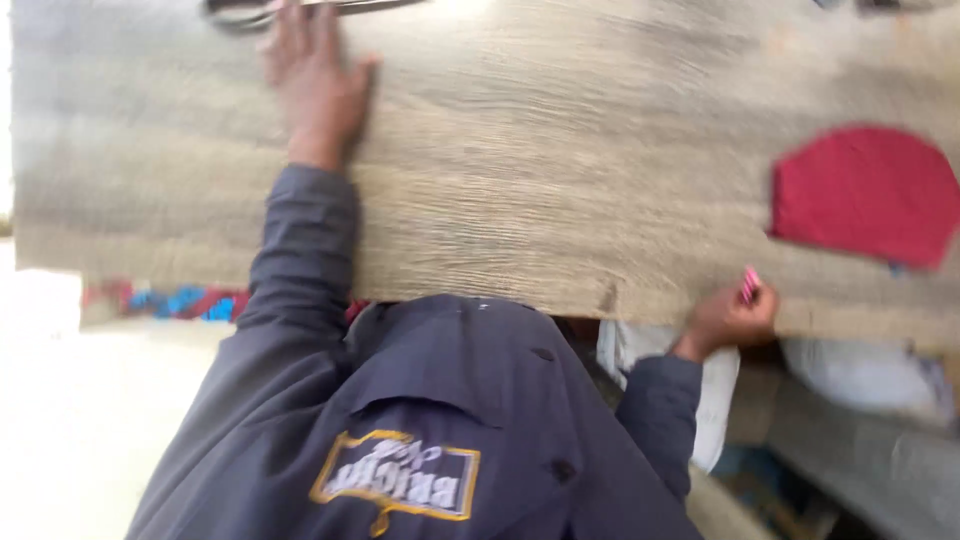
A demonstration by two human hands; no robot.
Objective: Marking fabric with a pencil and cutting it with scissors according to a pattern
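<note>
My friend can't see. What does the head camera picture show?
A person in a dark grey jacket leans over a wooden table, left hand flat on it. The right hand holds a small pink thing at the edge, near a red fabric piece.

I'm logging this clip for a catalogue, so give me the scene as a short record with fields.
surface: wooden table
left hand: left hand flat on the table, fingers near a metal object at the far edge
right hand: right hand at the near edge, holding a small pink object
on table: red fabric piece, to the right
clothing: dark grey jacket with a chest patch
image quality: motion-blurred
</note>
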